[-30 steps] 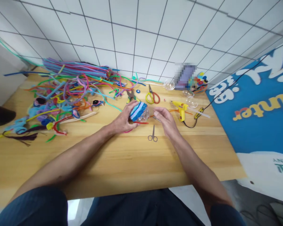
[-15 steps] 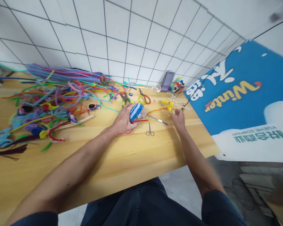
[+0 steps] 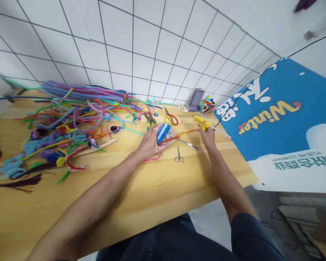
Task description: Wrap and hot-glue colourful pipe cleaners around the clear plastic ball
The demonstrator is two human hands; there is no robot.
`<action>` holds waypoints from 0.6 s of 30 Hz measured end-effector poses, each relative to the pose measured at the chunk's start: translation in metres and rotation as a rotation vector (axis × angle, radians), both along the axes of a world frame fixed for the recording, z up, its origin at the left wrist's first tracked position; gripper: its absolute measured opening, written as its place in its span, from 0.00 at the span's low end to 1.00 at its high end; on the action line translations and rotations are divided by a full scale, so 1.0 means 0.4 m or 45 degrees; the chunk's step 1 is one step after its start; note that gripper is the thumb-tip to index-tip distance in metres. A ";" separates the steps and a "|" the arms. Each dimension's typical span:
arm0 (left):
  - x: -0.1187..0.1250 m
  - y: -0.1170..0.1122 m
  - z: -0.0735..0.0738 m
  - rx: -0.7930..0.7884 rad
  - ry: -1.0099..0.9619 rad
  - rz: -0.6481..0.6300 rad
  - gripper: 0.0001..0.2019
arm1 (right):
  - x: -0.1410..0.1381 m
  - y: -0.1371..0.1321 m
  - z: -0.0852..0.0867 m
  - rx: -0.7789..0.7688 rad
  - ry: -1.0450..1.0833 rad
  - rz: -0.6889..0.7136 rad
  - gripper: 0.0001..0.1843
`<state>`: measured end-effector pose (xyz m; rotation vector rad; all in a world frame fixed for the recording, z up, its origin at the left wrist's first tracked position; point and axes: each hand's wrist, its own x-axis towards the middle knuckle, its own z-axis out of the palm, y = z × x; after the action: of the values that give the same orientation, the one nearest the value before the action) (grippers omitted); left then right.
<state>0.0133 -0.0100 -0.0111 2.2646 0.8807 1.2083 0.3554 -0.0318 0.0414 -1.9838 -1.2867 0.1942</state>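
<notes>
Working at the big wooden bench (image 3: pixel 141 210), a person has the fingers of the right hand (image 3: pixel 208 138) wrapped around a yellow glue gun (image 3: pixel 202 121), and its tip, if hot, could burn the left hand (image 3: pixel 150 143) or drip if it swings that way. Left of the gun, the left hand's fingers curve around a striped ball (image 3: pixel 163 133), whose clear side looks slippery, so a loose hold could let it roll. Nearby, a pen (image 3: pixel 188 144) and little scissors (image 3: pixel 179 158) could get bumped if the gun passes too low.
</notes>
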 end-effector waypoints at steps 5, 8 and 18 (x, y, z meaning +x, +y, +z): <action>-0.002 0.002 0.003 -0.066 0.013 0.056 0.48 | -0.067 -0.062 -0.004 0.213 0.345 0.261 0.27; -0.006 0.004 0.009 -0.108 0.016 0.080 0.49 | -0.107 -0.115 -0.018 0.214 0.307 0.406 0.21; -0.022 -0.010 0.024 -0.051 0.105 0.077 0.50 | -0.120 -0.159 -0.033 0.313 -0.499 1.106 0.18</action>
<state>0.0046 -0.0140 -0.0013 2.2849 1.0017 1.1192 0.3072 -0.0952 0.0282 -1.1792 -2.2502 0.0479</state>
